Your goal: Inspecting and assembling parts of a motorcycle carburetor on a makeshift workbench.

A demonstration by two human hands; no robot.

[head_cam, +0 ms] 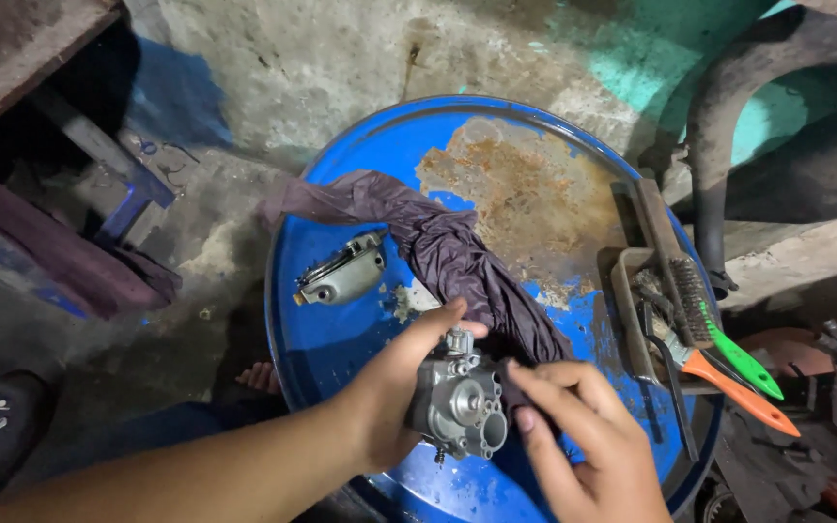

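My left hand (389, 387) grips a grey metal carburettor body (459, 405) above the near part of a blue drum lid (341, 329). The thumb rests near its top fitting. My right hand (583, 436) sits just right of the carburettor, fingers together, fingertips touching its side and the end of a dark purple rag (457, 257). The rag stretches from there diagonally across the lid. A second grey metal part, a bowl-like cover (341, 276), lies on the lid's left side.
A wire brush (675, 281) and tools with green (743, 358) and orange (738, 392) handles lie in a metal tray on the lid's right edge. A rusty patch (515, 184) marks the lid's far part. Concrete floor and a bare foot (259, 378) are to the left.
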